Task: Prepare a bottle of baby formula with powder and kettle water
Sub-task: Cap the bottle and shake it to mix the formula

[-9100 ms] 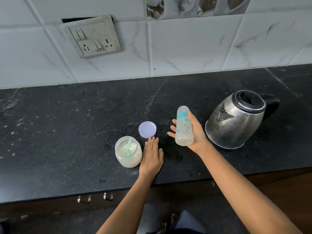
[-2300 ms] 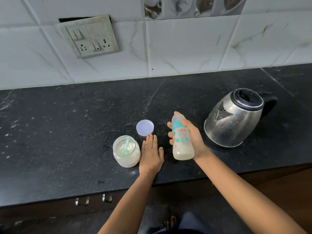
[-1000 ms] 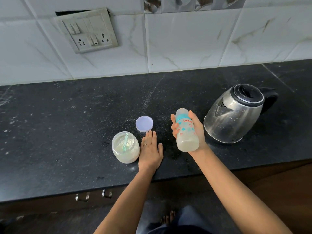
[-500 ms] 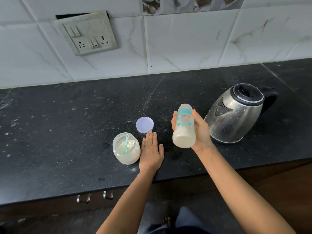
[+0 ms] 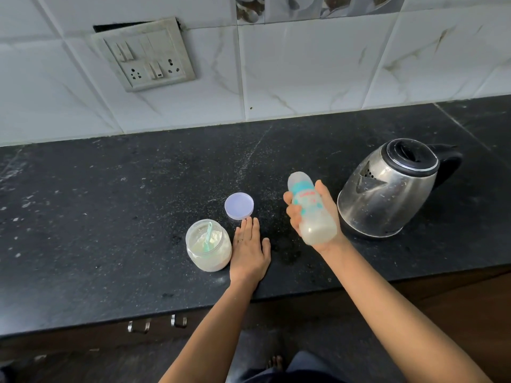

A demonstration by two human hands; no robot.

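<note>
On the desk [image 5: 110, 217], the left hand [image 5: 250, 250] lies flat beside the jar [image 5: 208, 248]; the right hand [image 5: 318, 217] grips a tilted bottle [image 5: 311, 208] near the kettle [image 5: 387, 189]

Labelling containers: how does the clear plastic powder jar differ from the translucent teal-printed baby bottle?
The squat clear plastic powder jar stands open on the black counter, green scoop inside; the slim translucent teal-printed baby bottle is capped, tilted, held above it by the right hand. Jar holds dry powder; bottle holds milky liquid. Both are see-through.
</note>
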